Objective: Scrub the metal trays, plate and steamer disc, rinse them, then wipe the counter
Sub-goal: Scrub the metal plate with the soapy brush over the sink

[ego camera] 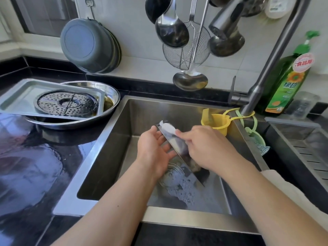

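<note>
Both hands work a metal tray (177, 148) held on edge over the sink (113, 144).

The left hand (156, 148) props the tray from behind with straight, spread fingers; the right hand (204, 146) curls its fingers and presses a soapy pad against the tray's face. Foam lies near the drain below. On the dark surface (35, 166) to the left, the steamer disc (66, 104) sits in a rectangular tray (21, 98) resting across a round plate (110, 96).

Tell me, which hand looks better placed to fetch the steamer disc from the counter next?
The left hand, probably. The steamer disc lies in a tray on the counter left of the sink, on that hand's side. The right hand is farther away and busy scrubbing the tilted metal tray.
</note>
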